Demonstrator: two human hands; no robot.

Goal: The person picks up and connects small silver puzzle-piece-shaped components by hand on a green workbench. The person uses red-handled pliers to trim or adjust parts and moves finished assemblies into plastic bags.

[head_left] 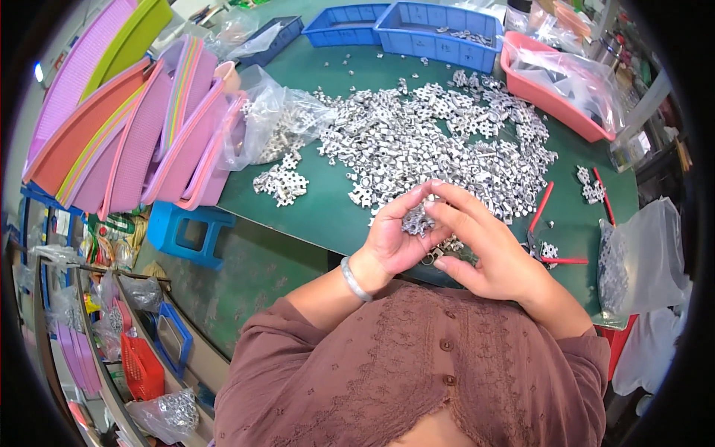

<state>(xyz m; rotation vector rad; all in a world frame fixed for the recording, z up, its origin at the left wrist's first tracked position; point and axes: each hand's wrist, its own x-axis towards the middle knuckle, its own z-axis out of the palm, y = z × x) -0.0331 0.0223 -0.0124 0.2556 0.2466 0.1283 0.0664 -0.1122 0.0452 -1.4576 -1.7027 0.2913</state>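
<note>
Both hands grasp one small silver metal cluster (pixel 418 219) btwn them, held up just above near edge of green table (pixel 328 208). L hand (pixel 395 235) cups it from below/left, palm turned up, fingers curled around part; R hand (pixel 484 246) comes over from right, fingertips (pixel 439 212) pinching top of cluster, thumb underneath. Exact finger contact on far side hidden. Silver bangle (pixel 355 279) on L wrist. A few more loose metal bits (pixel 447 244) sit just under the hands, partly hidden. Big pile of same silver parts (pixel 439 141) spread over table centre, beyond hands; smaller separate clump (pixel 281 183) to left of it. Clear plastic bag (pixel 279 119) w/ parts lies at pile's left edge, touching pink trays. Stack of pink/orange/green trays (pixel 141 127) leans on edge at far left. Blue bins (pixel 436 33) at back of table, one w/ few parts inside. Pink basket (pixel 547 93) w/ plastic bags back right. Red-handled pliers (pixel 547 231) on table just right of R hand, small part cluster beside them. Another clear bag (pixel 640 261) of parts at right table edge. Blue stool (pixel 186 232) below table at left. Person wears brown buttoned top (pixel 417 372).
</note>
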